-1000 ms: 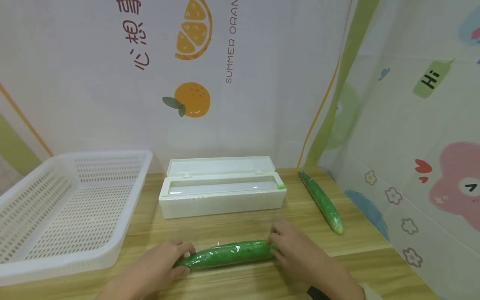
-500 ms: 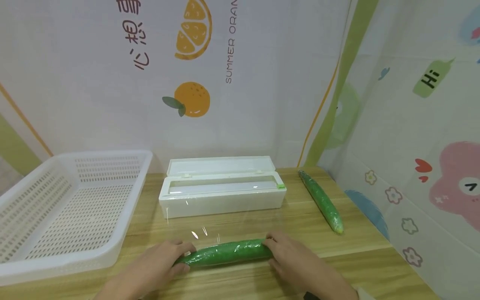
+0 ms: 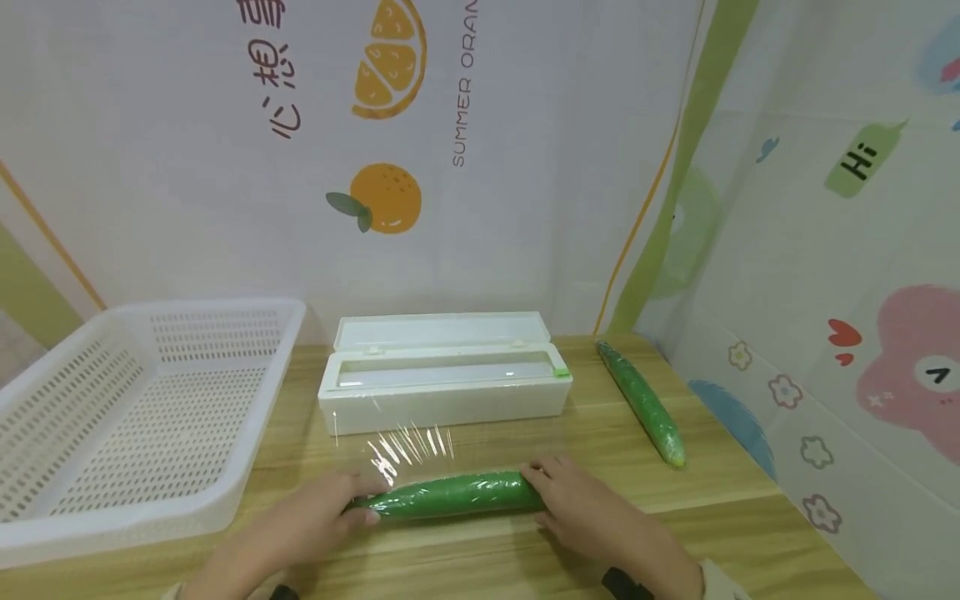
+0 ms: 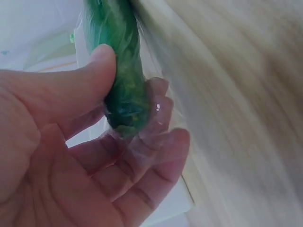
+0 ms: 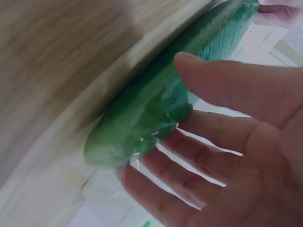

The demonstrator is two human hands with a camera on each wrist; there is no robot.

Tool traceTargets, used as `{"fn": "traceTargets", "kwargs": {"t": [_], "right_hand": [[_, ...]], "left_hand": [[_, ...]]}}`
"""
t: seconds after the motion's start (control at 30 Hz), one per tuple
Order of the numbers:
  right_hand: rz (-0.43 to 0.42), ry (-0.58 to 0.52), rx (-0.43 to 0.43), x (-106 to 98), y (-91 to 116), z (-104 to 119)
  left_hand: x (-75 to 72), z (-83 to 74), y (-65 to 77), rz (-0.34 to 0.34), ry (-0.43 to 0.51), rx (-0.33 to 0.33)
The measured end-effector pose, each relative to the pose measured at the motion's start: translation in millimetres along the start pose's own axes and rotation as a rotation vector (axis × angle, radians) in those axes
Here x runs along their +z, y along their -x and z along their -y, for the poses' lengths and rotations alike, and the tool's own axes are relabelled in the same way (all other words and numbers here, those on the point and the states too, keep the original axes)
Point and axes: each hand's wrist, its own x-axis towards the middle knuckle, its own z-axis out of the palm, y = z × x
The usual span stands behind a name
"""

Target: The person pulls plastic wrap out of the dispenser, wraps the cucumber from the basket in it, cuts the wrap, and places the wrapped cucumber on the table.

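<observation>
A green cucumber [image 3: 459, 495], covered in shiny clear film, lies crosswise near the table's front. My left hand [image 3: 318, 512] holds its left end; in the left wrist view the thumb and fingers curl round the film-covered tip. The other end is held by my right hand [image 3: 573, 504], thumb on one side and fingers on the other in the right wrist view. Creased cling film [image 3: 412, 446] stretches from the cucumber to a white cling film box [image 3: 450, 410], which stands behind it with its lid raised and a pale roll inside.
At the left stands a white plastic basket [image 3: 232, 487] with slotted walls. A second cucumber [image 3: 641, 404], shiny as if wrapped, lies slantwise on the right of the wooden table [image 3: 720, 533]. Printed cloth [image 3: 510, 242] hangs behind and to the right.
Both hands have shifted the cucumber slightly away from me, towards the box. The film between them shows more bright creases. The box, basket and second cucumber have stayed put.
</observation>
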Motion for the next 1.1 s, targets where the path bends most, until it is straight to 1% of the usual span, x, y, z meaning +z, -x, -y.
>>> {"fn": "traceTargets", "kwargs": {"t": [0.1, 0.17, 0.23, 0.3, 0.47, 0.5, 0.53, 0.6, 0.7, 0.77, 0.83, 0.93, 0.97, 1.03, 1.1], "right_hand": [[0.024, -0.014, 0.016, 0.4, -4.2, 0.5], [0.041, -0.034, 0.032, -0.1, -7.1, 0.6], [0.052, -0.035, 0.044, -0.8, -10.4, 1.3], [0.055, -0.02, 0.056, -1.4, -14.1, 2.1], [0.046, 0.069, 0.093, -0.7, -24.4, 5.2], [0.051, 0.073, 0.107, -1.0, -26.8, 6.1], [0.059, 0.072, 0.119, -1.5, -29.1, 6.8], [0.076, 0.065, 0.142, -3.3, -33.9, 7.9], [0.106, 0.019, 0.199, -7.5, -40.6, 9.5], [0.118, -0.011, 0.226, -10.8, -44.3, 9.8], [0.122, -0.034, 0.226, -13.5, -47.3, 8.1], [0.12, -0.068, 0.187, -16.2, -51.3, 2.7], [0.117, -0.086, 0.172, -16.7, -52.4, 0.5], [0.115, -0.135, 0.156, -17.3, -54.0, -3.7], [0.119, -0.197, 0.16, -17.0, -54.6, -7.2]], "left_hand": [[-2.6, 3.7, -1.5, 0.024, 0.112, -0.05], [-3.9, 4.3, -2.7, 0.017, 0.175, -0.09], [-5.0, 4.1, -3.8, 0.002, 0.214, -0.117], [-5.8, 4.3, -5.4, -0.024, 0.224, -0.117], [-9.1, 3.5, -9.6, -0.036, 0.222, -0.147], [-10.1, 3.2, -10.6, -0.034, 0.224, -0.157], [-10.9, 3.3, -11.6, -0.038, 0.21, -0.157], [-13.1, 3.6, -13.5, -0.033, 0.214, -0.152], [-15.4, 4.7, -16.5, -0.025, 0.222, -0.139], [-16.8, 5.5, -18.3, -0.023, 0.21, -0.141], [-17.5, 6.0, -19.9, -0.03, 0.188, -0.161], [-18.6, 6.6, -22.6, -0.053, 0.128, -0.171], [-18.5, 6.9, -23.6, -0.065, 0.107, -0.164], [-18.0, 7.5, -25.9, -0.105, 0.021, -0.134], [-16.2, 8.2, -29.0, -0.159, -0.092, -0.082]]}}
